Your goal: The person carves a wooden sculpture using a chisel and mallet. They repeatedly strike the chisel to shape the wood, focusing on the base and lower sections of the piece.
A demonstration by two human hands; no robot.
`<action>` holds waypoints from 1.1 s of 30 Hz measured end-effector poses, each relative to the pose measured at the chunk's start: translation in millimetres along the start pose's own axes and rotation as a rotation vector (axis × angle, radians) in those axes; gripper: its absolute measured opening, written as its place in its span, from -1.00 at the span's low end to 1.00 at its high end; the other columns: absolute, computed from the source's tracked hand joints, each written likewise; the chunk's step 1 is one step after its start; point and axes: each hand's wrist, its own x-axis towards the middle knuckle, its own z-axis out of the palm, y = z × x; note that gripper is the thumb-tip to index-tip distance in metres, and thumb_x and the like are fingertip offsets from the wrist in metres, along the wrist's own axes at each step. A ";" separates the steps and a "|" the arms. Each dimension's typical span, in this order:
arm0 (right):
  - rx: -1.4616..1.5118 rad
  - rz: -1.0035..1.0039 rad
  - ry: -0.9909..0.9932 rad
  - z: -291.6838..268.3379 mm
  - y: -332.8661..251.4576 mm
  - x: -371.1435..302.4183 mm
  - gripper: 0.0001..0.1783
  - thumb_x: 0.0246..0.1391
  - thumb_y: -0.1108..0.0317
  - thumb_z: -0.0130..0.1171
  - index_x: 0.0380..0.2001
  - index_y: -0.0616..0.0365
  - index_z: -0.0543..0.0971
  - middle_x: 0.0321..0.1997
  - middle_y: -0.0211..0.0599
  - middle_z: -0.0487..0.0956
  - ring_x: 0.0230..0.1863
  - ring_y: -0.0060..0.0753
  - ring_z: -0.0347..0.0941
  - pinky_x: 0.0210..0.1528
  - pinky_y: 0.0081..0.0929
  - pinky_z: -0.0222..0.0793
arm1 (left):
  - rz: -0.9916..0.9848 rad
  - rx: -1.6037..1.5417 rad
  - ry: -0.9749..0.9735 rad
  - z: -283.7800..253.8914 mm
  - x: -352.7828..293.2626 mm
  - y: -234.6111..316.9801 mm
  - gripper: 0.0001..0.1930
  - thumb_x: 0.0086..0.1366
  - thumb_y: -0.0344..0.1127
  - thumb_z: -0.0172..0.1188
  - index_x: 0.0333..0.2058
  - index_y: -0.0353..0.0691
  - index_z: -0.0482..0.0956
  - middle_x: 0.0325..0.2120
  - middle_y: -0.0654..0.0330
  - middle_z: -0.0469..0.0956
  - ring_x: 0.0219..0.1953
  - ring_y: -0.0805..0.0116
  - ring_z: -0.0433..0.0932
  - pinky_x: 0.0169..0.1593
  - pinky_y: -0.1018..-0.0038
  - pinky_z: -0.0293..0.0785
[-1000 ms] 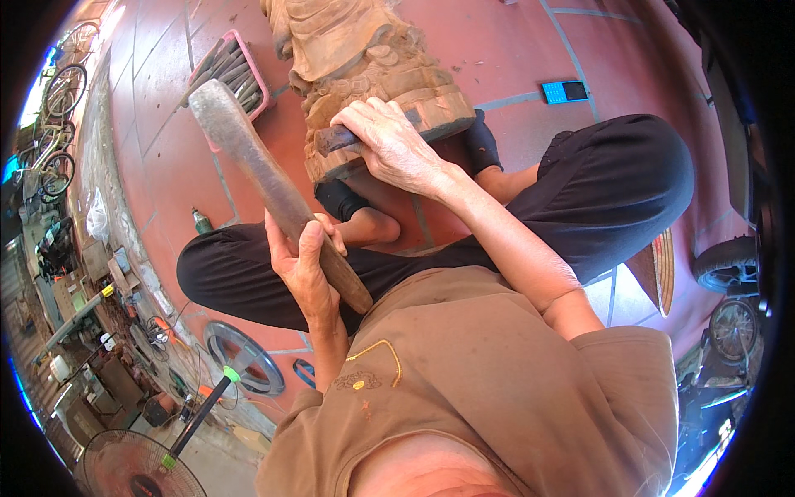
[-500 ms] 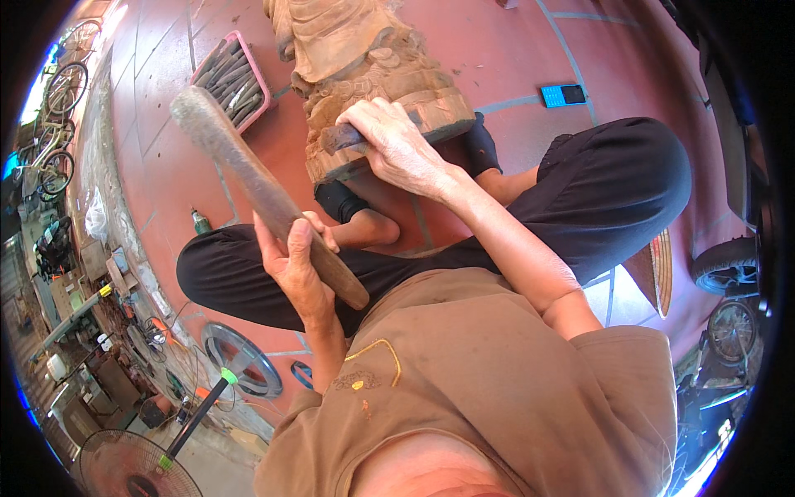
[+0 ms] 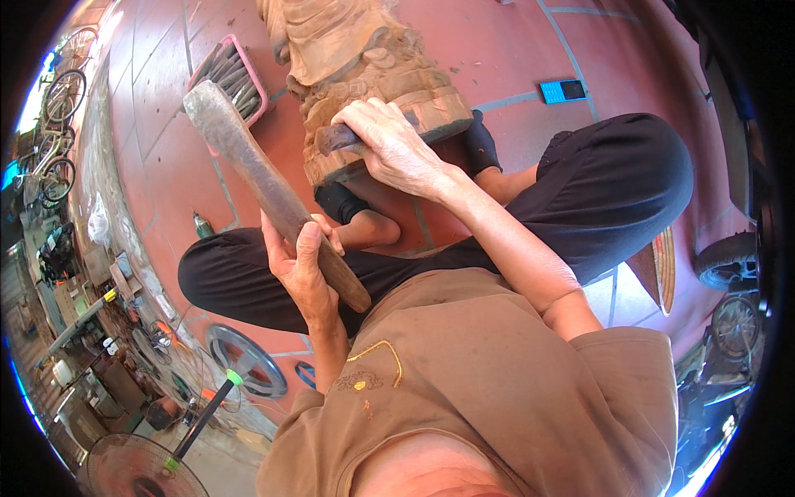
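My left hand [image 3: 300, 258] is wrapped round the narrow lower part of a long wooden mallet [image 3: 248, 157], whose thick pale end points up and to the left. A carved wooden statue [image 3: 327, 50] lies on the floor in front of me, its cut base toward my legs. Over that base, my right hand [image 3: 396, 147] is closed on a short dark tool that looks like a chisel [image 3: 338, 138]. The blunt end sticks out left of my fingers; the far end is hidden by the hand and carving. Mallet and chisel are apart.
A pink basket [image 3: 263, 93] of chisels stands left of the statue. My feet in dark socks [image 3: 484, 142] flank its base. A blue phone [image 3: 563, 91] lies on the red tiles at right. At lower left are a standing fan [image 3: 142, 468] and a small bottle [image 3: 202, 224].
The mallet's thick end has swung slightly up and to the right, with my left hand shifting a little right. My right hand keeps its hold on the chisel at the statue's base.
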 end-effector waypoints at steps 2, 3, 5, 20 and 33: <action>-0.007 0.006 -0.017 1.2 0.5 -0.1 -0.57 -0.02 0.68 0.12 -0.05 0.09 0.49 -0.11 -0.17 0.51 -0.01 0.05 0.40 0.05 -0.11 0.30 | -0.004 -0.011 0.001 0.5 0.1 0.8 -0.47 0.43 -0.31 0.23 0.27 -0.26 0.26 -0.40 0.10 0.50 -0.49 0.36 0.50 -0.41 0.51 0.48; -0.004 0.010 -0.018 0.4 -0.1 0.1 -0.57 -0.02 0.67 0.13 -0.05 0.09 0.49 -0.11 -0.17 0.51 -0.01 0.05 0.40 0.05 -0.11 0.30 | -0.006 -0.016 0.002 0.7 -0.2 1.1 -0.47 0.42 -0.31 0.23 0.27 -0.25 0.26 -0.40 0.10 0.50 -0.49 0.36 0.51 -0.41 0.51 0.48; 0.002 0.018 -0.023 -2.3 -2.1 0.5 -0.59 0.00 0.66 0.15 -0.05 0.10 0.49 -0.10 -0.18 0.51 -0.01 0.05 0.40 0.05 -0.11 0.30 | -0.001 -0.005 -0.002 1.0 -1.3 1.2 -0.48 0.43 -0.32 0.23 0.27 -0.25 0.26 -0.40 0.10 0.50 -0.49 0.36 0.50 -0.41 0.51 0.48; 0.024 0.049 -0.023 -6.9 -3.7 1.7 -0.67 0.09 0.55 0.23 -0.06 0.11 0.49 -0.15 -0.19 0.53 -0.05 0.00 0.42 0.05 -0.14 0.30 | -0.046 0.039 0.033 7.1 -8.7 -7.1 -0.18 0.34 -0.50 0.25 0.49 -0.29 0.03 -0.34 0.19 0.52 -0.46 0.49 0.49 -0.39 0.56 0.47; 0.000 0.036 -0.035 -4.0 1.5 -0.9 -0.59 0.00 0.63 0.11 -0.04 0.08 0.48 -0.10 -0.19 0.51 -0.01 0.01 0.39 0.07 -0.13 0.27 | -0.065 -0.046 0.027 8.3 -3.6 -8.9 -0.20 0.37 -0.46 0.26 0.48 -0.28 0.05 -0.41 0.25 0.49 -0.50 0.50 0.46 -0.42 0.56 0.43</action>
